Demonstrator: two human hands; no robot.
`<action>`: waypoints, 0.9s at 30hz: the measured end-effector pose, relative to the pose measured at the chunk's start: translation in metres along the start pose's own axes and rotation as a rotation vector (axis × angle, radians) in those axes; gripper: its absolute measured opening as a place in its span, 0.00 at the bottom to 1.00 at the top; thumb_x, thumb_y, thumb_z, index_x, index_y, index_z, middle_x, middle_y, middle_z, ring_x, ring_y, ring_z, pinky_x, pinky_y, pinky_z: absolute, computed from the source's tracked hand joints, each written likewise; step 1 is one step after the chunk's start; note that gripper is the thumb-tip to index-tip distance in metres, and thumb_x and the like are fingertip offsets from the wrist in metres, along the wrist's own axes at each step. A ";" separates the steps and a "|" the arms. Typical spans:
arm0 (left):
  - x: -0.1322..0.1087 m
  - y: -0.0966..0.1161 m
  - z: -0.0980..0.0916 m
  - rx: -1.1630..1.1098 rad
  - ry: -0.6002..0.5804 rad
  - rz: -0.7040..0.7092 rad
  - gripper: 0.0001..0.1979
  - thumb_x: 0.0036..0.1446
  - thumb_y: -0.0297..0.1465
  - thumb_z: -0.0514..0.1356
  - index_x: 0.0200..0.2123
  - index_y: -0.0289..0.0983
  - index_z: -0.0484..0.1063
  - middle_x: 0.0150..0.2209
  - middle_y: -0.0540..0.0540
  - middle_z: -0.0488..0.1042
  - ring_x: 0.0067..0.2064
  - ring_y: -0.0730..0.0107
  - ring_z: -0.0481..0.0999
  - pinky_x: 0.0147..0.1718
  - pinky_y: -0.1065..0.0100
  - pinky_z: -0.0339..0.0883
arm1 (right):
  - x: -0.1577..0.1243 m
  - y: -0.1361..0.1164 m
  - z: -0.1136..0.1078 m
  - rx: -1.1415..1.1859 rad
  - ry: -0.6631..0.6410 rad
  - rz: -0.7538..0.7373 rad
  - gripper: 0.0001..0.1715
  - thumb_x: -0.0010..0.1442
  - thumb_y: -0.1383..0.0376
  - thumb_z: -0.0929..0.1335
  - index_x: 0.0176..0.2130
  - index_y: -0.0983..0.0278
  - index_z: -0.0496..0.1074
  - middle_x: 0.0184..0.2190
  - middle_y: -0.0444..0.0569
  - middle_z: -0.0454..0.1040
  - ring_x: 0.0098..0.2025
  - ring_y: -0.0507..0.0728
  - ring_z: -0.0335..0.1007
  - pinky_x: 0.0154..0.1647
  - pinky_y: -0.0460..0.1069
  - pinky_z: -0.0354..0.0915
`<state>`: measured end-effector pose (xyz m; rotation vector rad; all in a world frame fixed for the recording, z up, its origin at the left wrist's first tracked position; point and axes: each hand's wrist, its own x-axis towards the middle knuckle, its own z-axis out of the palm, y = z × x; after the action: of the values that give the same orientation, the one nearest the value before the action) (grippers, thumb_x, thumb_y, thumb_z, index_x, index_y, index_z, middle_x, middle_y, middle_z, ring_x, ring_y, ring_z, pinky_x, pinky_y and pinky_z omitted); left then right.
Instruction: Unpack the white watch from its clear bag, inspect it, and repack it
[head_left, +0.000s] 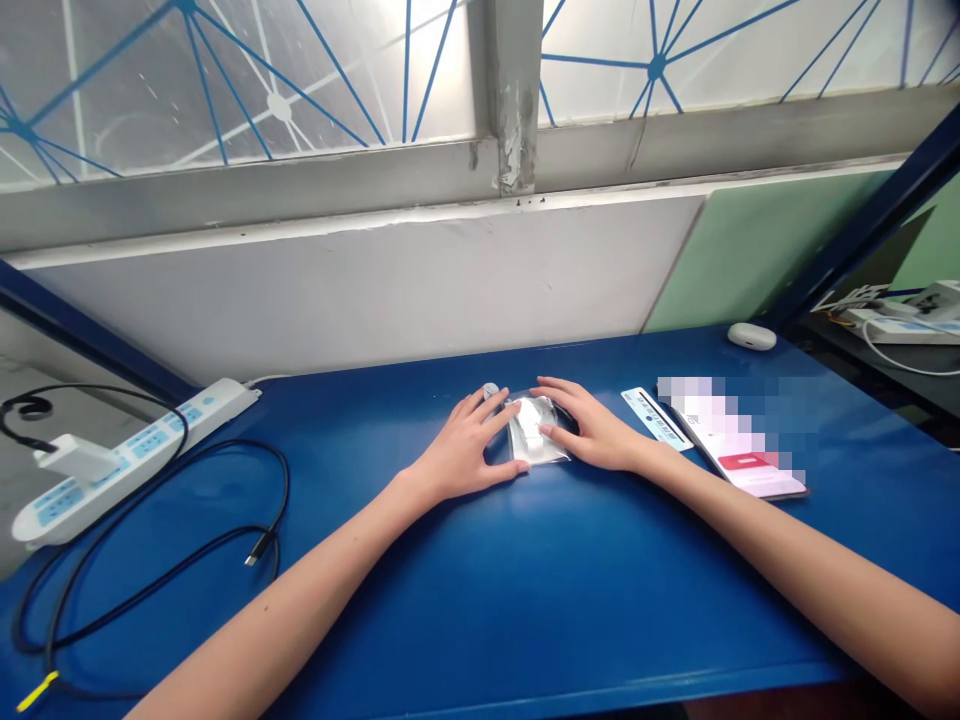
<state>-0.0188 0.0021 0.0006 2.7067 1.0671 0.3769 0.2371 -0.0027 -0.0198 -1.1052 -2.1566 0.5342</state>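
A small clear plastic bag (534, 445) with a white item (531, 420) inside lies flat on the blue table (480, 580). My left hand (471, 440) rests at the bag's left side, its fingers spread and the thumb near the lower edge. On the other side, my right hand (592, 425) has its fingers apart, with thumb and fingertips at the bag's right and upper edges. What exactly the white item is I cannot make out. By my left fingertips is a small round grey-white piece (490, 391), partly covered.
Right of my hands lie a light-blue printed card (654, 418) and a phone-like slab (757, 470), partly blurred out. A white earbud case (751, 337) sits at the back right. On the left are a power strip (154, 440) with a white charger (79, 460) and a looped black cable (176, 580).
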 end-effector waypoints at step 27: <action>-0.003 0.000 0.003 0.006 0.123 -0.077 0.38 0.54 0.50 0.64 0.61 0.33 0.64 0.59 0.33 0.67 0.62 0.44 0.63 0.62 0.46 0.57 | -0.003 0.007 0.000 -0.304 -0.093 -0.004 0.32 0.71 0.55 0.55 0.67 0.69 0.57 0.67 0.63 0.57 0.68 0.66 0.55 0.66 0.64 0.57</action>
<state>-0.0195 -0.0002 -0.0031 2.6685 1.2023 0.5331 0.2422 -0.0009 -0.0257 -1.2563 -2.3760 0.2634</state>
